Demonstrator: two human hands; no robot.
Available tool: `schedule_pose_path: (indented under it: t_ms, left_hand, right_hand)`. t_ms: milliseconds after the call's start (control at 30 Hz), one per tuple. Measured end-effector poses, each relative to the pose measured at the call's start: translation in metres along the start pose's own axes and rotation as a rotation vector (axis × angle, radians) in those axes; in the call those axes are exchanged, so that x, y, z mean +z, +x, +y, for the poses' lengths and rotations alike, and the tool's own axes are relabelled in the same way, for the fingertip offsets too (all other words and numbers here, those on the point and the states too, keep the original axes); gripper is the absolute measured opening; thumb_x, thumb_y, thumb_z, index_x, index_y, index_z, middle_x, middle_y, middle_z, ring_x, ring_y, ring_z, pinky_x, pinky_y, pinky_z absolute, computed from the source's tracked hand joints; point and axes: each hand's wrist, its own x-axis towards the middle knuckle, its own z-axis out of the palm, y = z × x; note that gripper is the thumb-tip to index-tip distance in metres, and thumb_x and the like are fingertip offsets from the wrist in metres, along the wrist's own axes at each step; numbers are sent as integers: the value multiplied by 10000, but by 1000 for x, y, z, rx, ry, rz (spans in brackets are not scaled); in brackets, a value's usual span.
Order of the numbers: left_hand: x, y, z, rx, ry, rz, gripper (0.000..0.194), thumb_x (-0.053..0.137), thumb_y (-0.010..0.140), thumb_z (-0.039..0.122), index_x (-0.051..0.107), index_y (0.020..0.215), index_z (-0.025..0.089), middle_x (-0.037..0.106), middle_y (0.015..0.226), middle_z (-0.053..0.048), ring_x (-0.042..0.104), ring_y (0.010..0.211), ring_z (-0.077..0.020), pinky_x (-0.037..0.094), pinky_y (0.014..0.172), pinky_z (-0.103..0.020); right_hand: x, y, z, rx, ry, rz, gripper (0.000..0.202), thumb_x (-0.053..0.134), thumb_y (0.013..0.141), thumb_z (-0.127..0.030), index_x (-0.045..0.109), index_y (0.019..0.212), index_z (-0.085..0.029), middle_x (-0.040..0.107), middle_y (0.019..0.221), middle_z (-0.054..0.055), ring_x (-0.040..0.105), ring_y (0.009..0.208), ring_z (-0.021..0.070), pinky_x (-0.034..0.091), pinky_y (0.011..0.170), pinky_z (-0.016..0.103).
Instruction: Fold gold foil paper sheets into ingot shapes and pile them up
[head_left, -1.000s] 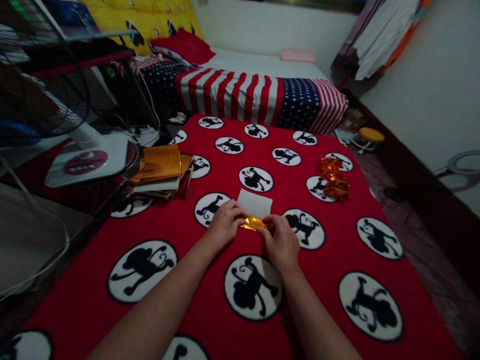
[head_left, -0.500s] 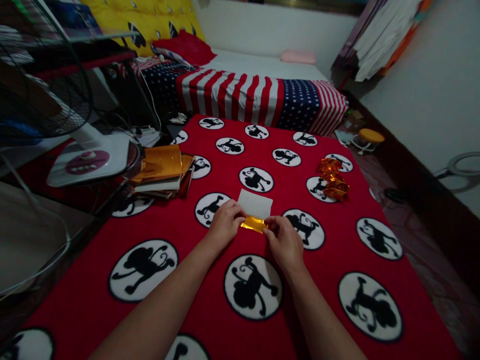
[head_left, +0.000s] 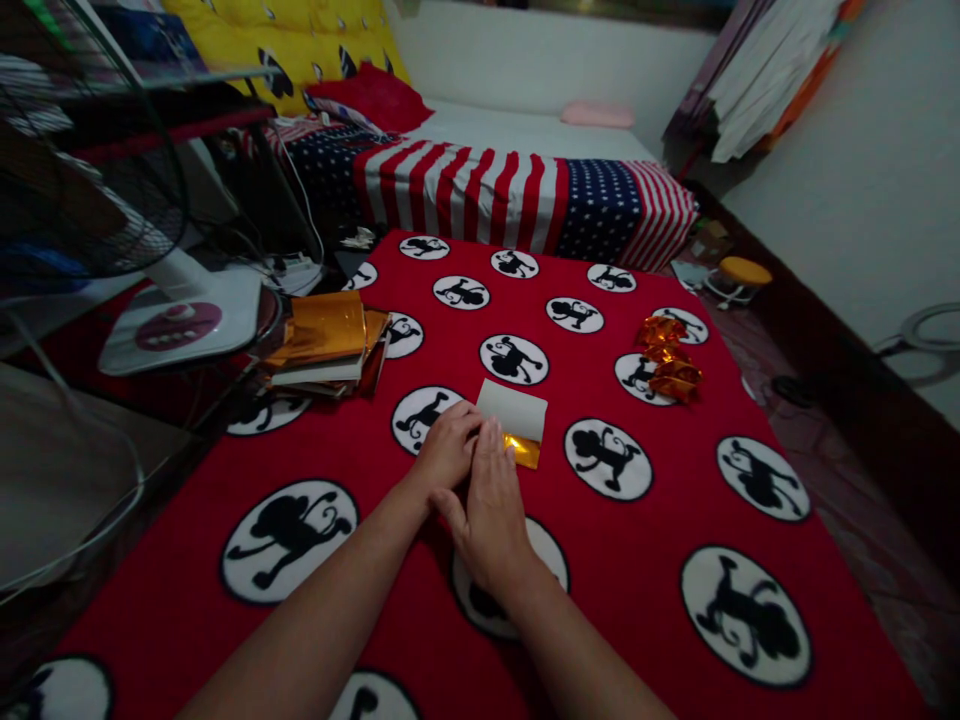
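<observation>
A sheet of gold foil paper point(head_left: 513, 408) lies on the red cloth, pale back up, with its near edge folded over into a shiny gold strip point(head_left: 525, 452). My left hand point(head_left: 447, 445) is closed at the sheet's left edge, fingers bent, the tips partly hidden behind my right hand. Flat across the left part of the fold lies my right hand point(head_left: 493, 505), fingers stretched out and thumb spread, covering some of the strip. The two hands touch or nearly touch.
A stack of gold and pale paper sheets point(head_left: 326, 335) sits at the cloth's left edge, beside a white fan base point(head_left: 180, 320). Several folded shiny orange-gold pieces point(head_left: 670, 360) lie to the right. Beyond the cloth stand a bed point(head_left: 480, 185) and a small yellow stool point(head_left: 745, 271).
My right hand has left the right end of the gold strip and moved left, its fingers now flat over the fold beside my left hand. My left hand has hardly moved.
</observation>
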Motion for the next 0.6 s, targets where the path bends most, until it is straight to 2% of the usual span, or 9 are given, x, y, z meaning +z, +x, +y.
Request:
schedule_pose_path:
  t_ms: [133, 300, 467, 600]
  left_hand:
    - [-2, -1, -1, -3, -26, 20, 154, 538, 812, 53, 643, 793, 164, 602, 860, -43, 571, 853, -170, 470, 808, -304]
    - [-2, 0, -4, -14, -49, 16, 137, 587, 792, 58, 664, 782, 171, 608, 851, -35, 578, 842, -168, 471, 797, -303]
    - [-6, 0, -9, 0, -40, 1, 199, 558, 799, 43, 705, 828, 174, 618, 881, -45, 585, 860, -165, 470, 802, -290]
    - [-13, -3, -15, -3, -16, 2, 351, 455, 777, -18, 723, 860, 193, 630, 896, -46, 590, 857, -158, 478, 790, -282]
  right_hand:
    - [3, -5, 12, 10, -105, -47, 1005, 467, 827, -685, 178, 1496, 6, 171, 1554, 248, 110, 1459, 339, 223, 1137, 527]
    - [-14, -17, 35, 0, -208, -61, 968, 457, 820, -704, 249, 1491, -39, 194, 1553, 222, 137, 1454, 344, 186, 1139, 552]
    - [-31, -27, 49, 47, -248, -86, 852, 481, 853, -629, 304, 1480, -79, 230, 1548, 193, 204, 1442, 329, 209, 1131, 546]
    - [-37, -27, 60, 43, -210, -28, 591, 463, 926, -422, 394, 1441, -141, 340, 1520, 138, 294, 1416, 285, 251, 1125, 515]
